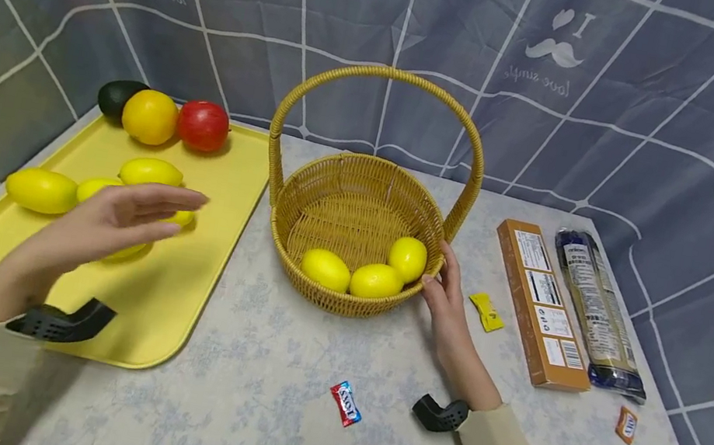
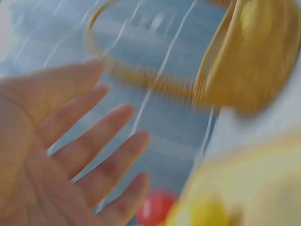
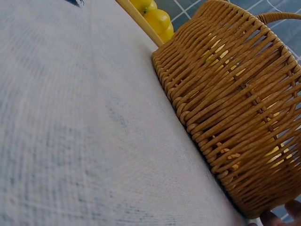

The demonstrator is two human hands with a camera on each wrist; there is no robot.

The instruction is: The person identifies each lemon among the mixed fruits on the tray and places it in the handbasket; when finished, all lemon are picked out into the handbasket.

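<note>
My left hand (image 1: 117, 218) hovers over the yellow tray (image 1: 168, 336), fingers extended and nothing held. Beneath and beside it lie several lemons (image 1: 41, 191), partly hidden by the hand. In the left wrist view its fingers (image 2: 101, 141) are spread apart. My right hand (image 1: 448, 313) grips the right rim of a wicker basket (image 1: 359, 211) with a tall arched handle, thumb at the near edge. Three lemons (image 1: 375, 281) rest in the basket's near right part. The right wrist view shows the basket's woven side (image 3: 235, 108), with fingertips at its lower corner.
An avocado (image 1: 118, 99), an orange (image 1: 150, 117) and a red fruit (image 1: 204, 126) sit at the tray's back. Rightward lie a brown box (image 1: 542, 305), a clear-wrapped pack (image 1: 597, 310) and several wrapped candies (image 1: 345, 403). A grey-blue curtain (image 1: 364, 11) hangs behind.
</note>
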